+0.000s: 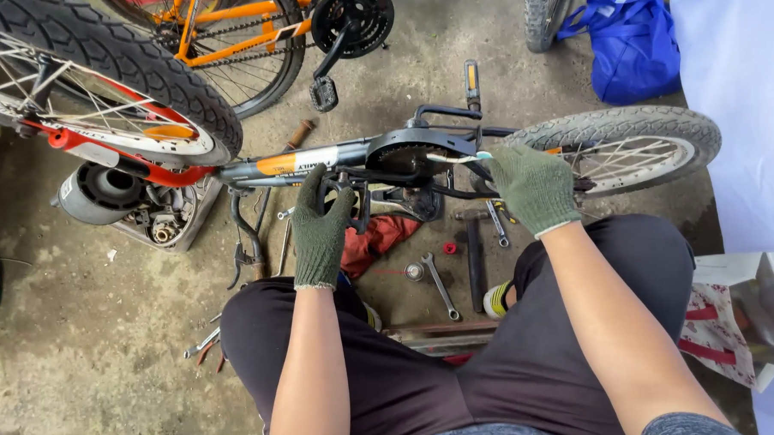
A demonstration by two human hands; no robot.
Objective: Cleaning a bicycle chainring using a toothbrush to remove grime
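A small grey and orange bicycle (pixel 316 164) lies on its side on the concrete floor in front of my knees. My left hand (pixel 323 224), in a green knit glove, grips a black crank arm (pixel 347 189) below the frame. My right hand (pixel 532 187), also gloved, holds a thin white-handled brush (pixel 458 157) against the black chain guard (pixel 419 148). The rear wheel (pixel 625 145) lies flat to the right of my right hand.
A wrench (pixel 441 286), a hammer (pixel 474 253), pliers (pixel 204 344), a red rag (pixel 379 239) and small parts lie on the floor. An orange bicycle (pixel 243 25) stands behind. A blue bag (pixel 634 42) sits at the back right, a grey canister (pixel 99 193) at left.
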